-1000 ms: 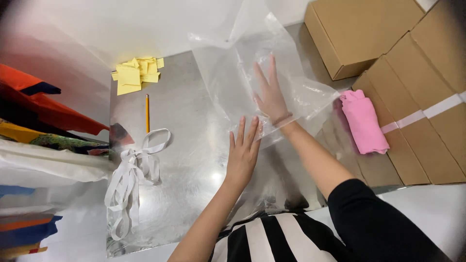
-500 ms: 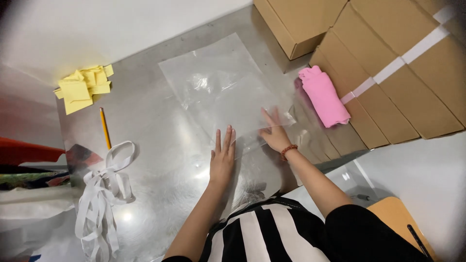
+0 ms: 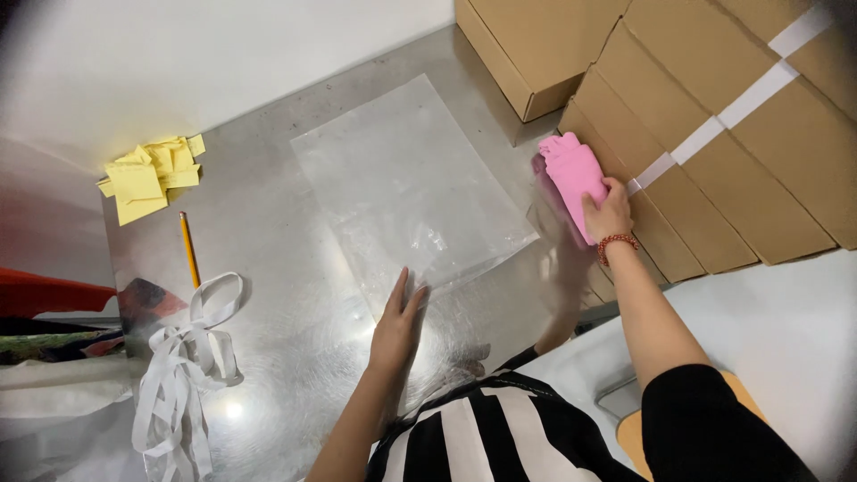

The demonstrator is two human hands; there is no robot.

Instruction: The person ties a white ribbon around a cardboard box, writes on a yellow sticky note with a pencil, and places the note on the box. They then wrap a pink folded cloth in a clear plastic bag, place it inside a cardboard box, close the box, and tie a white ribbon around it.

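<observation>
A clear plastic bag lies flat on the shiny metal table. My left hand rests flat at the bag's near edge, fingers spread. To the right, my right hand grips the near end of a folded pink cloth that lies against a taped cardboard box. A red bead bracelet is on that wrist.
A second cardboard box stands at the back right. Yellow paper slips and a pencil lie at the left. White ribbon loops sit near the left front, with stacked coloured fabrics at the left edge.
My right hand left the bag and moved right onto the pink cloth. The bag now lies flat. My left hand stays at its near edge.
</observation>
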